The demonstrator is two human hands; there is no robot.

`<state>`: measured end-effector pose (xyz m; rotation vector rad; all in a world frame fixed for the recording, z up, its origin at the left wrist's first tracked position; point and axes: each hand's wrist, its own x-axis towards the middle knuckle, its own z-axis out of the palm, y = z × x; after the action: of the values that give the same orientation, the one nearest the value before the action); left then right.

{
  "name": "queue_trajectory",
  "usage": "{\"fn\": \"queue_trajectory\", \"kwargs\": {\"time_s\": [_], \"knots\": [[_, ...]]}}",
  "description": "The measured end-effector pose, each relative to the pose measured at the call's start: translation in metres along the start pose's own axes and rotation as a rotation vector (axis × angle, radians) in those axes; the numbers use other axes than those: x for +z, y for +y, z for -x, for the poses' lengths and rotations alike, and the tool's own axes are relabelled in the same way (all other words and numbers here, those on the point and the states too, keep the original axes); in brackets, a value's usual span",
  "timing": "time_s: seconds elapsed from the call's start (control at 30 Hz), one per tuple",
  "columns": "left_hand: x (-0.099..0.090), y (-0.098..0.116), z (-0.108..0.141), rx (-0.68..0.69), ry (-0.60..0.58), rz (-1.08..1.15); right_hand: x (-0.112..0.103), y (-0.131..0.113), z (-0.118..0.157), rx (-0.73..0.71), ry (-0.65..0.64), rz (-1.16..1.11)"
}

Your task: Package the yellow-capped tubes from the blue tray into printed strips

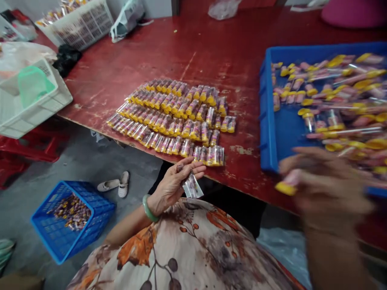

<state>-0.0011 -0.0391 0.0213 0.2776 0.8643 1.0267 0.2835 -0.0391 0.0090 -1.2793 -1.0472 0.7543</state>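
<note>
My left hand (169, 183) is over my lap at the table's front edge, its thumb closed on a small clear plastic packet (192, 187) with printing on it. My right hand (329, 189), smeared by motion, is at the near side of the blue tray (270, 121) and pinches a small pink tube with a yellow end (287, 185). Many similar pink and yellow pieces (329, 92) lie loose in that tray. Left of it, rows of small wrapped tubes with yellow ends (169, 112) lie side by side on the red table (236, 60).
A blue crate (104, 205) with small packets stands on the floor, near white shoes (123, 184). At the left are a white bin (39, 110) with a green mesh piece (35, 83), and a white basket (81, 28). A magenta object (355, 14) is at the back right.
</note>
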Motion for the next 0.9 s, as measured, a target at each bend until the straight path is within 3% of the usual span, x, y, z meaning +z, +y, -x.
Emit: {"fn": "queue_trajectory", "kwargs": {"time_s": [0.07,0.13,0.23,0.33,0.57,0.7,0.9], "knots": [[0.002,-0.006,-0.004,0.055,-0.006,-0.018,0.043,-0.008,0.038,0.333,-0.216,-0.191],[0.002,-0.010,-0.007,0.108,-0.028,-0.035,0.077,-0.007,0.063,0.590,-0.340,-0.259],[0.001,-0.015,-0.010,0.122,-0.047,-0.066,0.102,-0.003,0.078,0.754,-0.483,-0.260],[0.002,-0.018,-0.011,0.071,-0.050,-0.066,0.105,-0.004,0.077,0.768,-0.504,-0.248],[0.007,-0.017,-0.012,-0.125,-0.025,-0.001,0.099,-0.006,0.075,0.778,-0.290,-0.343],[0.010,-0.022,-0.012,-0.137,-0.024,-0.017,0.100,0.002,0.081,0.776,-0.179,-0.388],[0.009,-0.031,-0.017,-0.132,0.003,-0.130,0.097,0.008,0.082,0.764,-0.262,-0.391]]}}
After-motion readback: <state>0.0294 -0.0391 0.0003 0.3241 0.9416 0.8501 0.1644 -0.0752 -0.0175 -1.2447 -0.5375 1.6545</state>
